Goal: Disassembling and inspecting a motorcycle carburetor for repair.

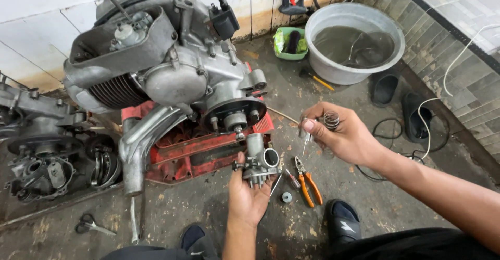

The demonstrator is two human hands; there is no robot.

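Carburettor body of dull grey cast metal, long axis upright with its round bore facing the camera, sits clamped in the closed grip of the left hand. At two o'clock from it, well apart, the right hand pinches a small slide with thin needle and coiled steel spring. A green plastic tub stands at twelve o'clock on the floor beside a grey water basin; no labels are legible.
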